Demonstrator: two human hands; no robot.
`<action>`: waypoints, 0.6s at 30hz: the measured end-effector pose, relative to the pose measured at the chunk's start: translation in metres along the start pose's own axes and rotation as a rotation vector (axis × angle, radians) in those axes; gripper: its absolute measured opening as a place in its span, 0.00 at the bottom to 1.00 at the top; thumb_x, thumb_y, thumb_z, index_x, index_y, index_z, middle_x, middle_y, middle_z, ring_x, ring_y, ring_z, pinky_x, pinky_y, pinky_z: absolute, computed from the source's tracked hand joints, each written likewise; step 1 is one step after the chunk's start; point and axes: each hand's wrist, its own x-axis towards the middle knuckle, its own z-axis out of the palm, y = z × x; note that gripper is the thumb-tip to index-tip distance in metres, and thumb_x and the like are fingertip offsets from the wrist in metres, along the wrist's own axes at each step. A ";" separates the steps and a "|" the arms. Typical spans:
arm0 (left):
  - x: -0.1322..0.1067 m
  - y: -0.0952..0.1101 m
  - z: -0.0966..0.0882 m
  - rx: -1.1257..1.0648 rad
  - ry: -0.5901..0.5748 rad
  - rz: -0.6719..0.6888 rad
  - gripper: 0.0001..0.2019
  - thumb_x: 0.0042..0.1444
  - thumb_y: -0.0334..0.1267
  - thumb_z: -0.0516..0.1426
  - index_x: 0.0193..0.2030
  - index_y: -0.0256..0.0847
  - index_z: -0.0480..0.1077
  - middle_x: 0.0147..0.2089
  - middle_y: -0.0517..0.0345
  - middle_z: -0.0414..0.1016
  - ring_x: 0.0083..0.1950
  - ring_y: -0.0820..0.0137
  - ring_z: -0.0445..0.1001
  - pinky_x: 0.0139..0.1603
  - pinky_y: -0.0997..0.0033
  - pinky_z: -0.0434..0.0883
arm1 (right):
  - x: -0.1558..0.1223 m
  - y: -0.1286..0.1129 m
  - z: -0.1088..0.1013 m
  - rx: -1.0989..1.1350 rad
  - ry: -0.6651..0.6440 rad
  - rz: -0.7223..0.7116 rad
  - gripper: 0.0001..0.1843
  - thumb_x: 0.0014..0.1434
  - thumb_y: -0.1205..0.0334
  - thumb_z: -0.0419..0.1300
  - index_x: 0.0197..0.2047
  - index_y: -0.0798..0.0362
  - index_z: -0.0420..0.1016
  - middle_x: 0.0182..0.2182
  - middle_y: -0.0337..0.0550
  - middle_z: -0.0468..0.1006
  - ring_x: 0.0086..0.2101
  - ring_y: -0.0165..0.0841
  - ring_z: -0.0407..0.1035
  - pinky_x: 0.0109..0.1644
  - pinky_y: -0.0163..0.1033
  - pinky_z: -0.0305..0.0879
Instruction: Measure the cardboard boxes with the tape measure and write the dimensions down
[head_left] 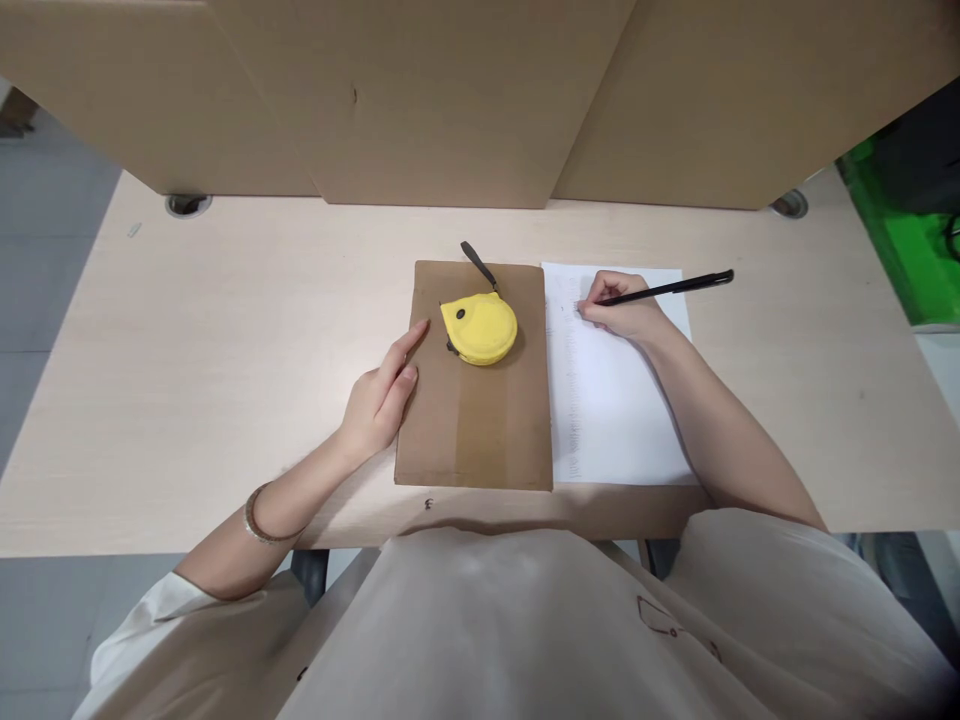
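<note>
My right hand [621,303] grips a black pen [686,285], its tip end down at a sheet of white paper [626,410]. Faint marks run down the left part of the sheet. To its left lies a flat cardboard box [427,420] with a strip of tape down its middle. On the box rests a yellow tape measure [484,328] with a dark wrist strap [478,265] pointing away from me. My left hand [382,395] rests at the box's left edge, fingers stretched out, index fingertip and thumb on the cardboard.
The light wooden table [217,370] holds all of this. Tall cardboard panels [450,110] stand along its back edge. Cable holes [187,205] sit at both back corners. Beyond the right edge are a green surface [892,240] and a dark object.
</note>
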 end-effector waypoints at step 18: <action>-0.001 0.000 0.000 -0.021 -0.002 -0.012 0.31 0.77 0.56 0.45 0.80 0.46 0.59 0.62 0.48 0.82 0.55 0.60 0.83 0.46 0.67 0.79 | -0.011 -0.005 0.003 0.117 0.096 -0.046 0.23 0.49 0.60 0.78 0.23 0.49 0.65 0.14 0.35 0.69 0.15 0.24 0.58 0.18 0.33 0.51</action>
